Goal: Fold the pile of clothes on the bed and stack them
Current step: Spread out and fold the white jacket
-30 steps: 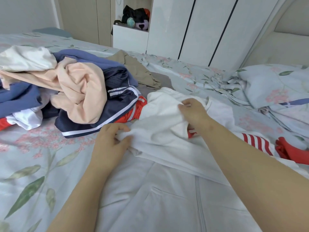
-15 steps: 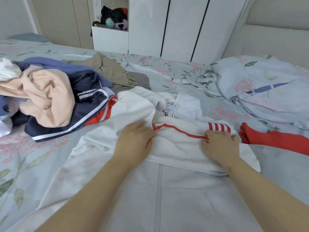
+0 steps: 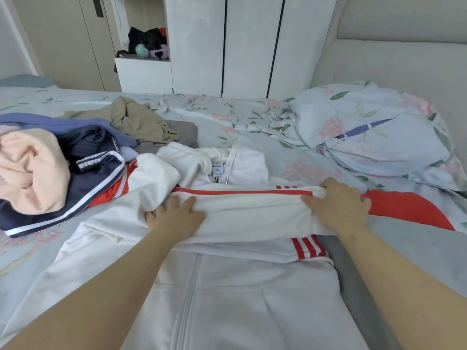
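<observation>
Right hand [image 3: 338,205] slid outward, gripping white red-striped hoodie [image 3: 252,215], left hand [image 3: 177,215] flat

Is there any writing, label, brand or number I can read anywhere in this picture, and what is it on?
"XL": as best it reads, on the neck label sewn inside the collar of the white zip jacket.
The other lines on that label, above and below the size: too small and blurred to read.
No other text, brand or number shows in the view.
</observation>
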